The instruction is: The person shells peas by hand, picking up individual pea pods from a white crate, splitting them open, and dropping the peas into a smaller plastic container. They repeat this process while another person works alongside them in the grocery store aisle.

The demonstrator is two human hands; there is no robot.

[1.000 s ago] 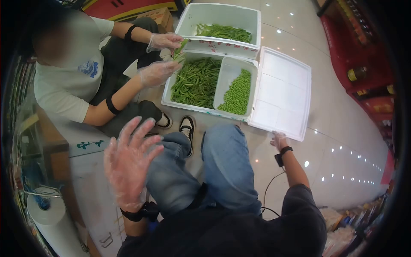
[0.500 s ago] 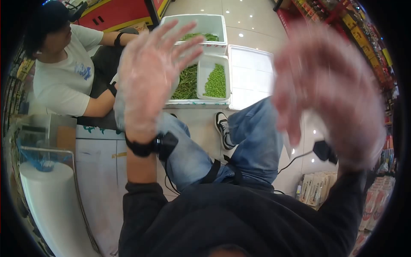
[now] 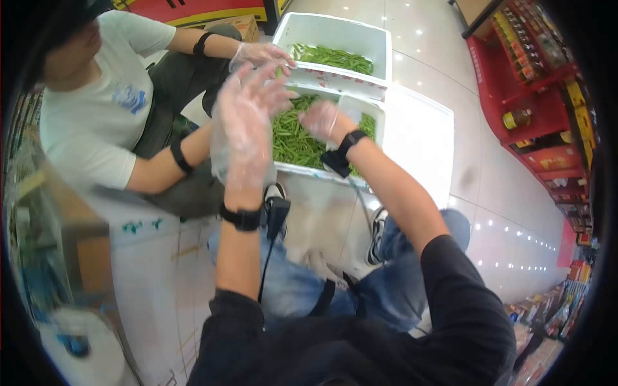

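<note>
Both of my hands wear clear plastic gloves. My left hand (image 3: 248, 119) is raised at the left edge of the near foam box (image 3: 380, 125), fingers spread and nothing in it. Over that box is my right hand (image 3: 322, 120), its fingers bent above the green pods (image 3: 293, 143); whether they hold anything is too blurred to tell. A small tray with green peas (image 3: 367, 125) sits partly hidden behind my right wrist. The far foam box (image 3: 386, 55) holds more green pods (image 3: 338, 60).
A co-worker in a white shirt (image 3: 106, 90) sits at the left, a gloved hand (image 3: 264, 54) beside the boxes. A white lid (image 3: 421, 145) lies right of the near box. Red shelves (image 3: 496, 96) stand at the right, a plastic roll (image 3: 84, 350) at lower left.
My right hand has come down and left from its raised place to the near box. The view has shifted, and a co-worker's gloved hand now shows near the boxes.
</note>
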